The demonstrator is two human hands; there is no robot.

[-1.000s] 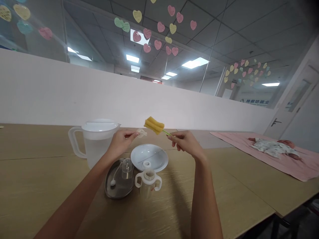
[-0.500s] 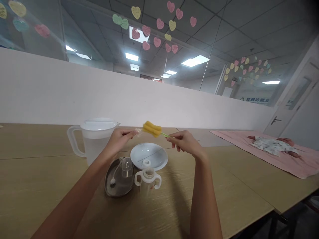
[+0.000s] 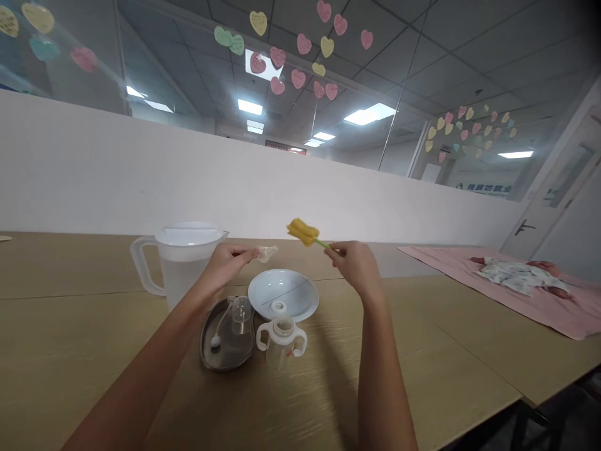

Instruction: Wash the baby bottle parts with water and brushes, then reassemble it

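My left hand (image 3: pixel 228 258) pinches a small clear silicone teat (image 3: pixel 267 252) above the white bowl (image 3: pixel 283 293). My right hand (image 3: pixel 354 262) grips the thin green handle of a yellow sponge brush (image 3: pixel 303 231), whose head points up and left, a short way right of the teat. Below my hands stand a baby bottle with two white handles (image 3: pixel 281 341) and a metal tray (image 3: pixel 226 338) holding a clear cap and a straw piece.
A lidded clear water jug (image 3: pixel 181 262) stands at the left on the wooden table (image 3: pixel 70 338). A baby doll (image 3: pixel 516 274) lies on a pink mat (image 3: pixel 558 310) at the far right. A white partition wall runs behind the table.
The sponge brush head touched the teat half a second ago. My right hand has since pulled it back to the right and a little up. The left hand stayed in place.
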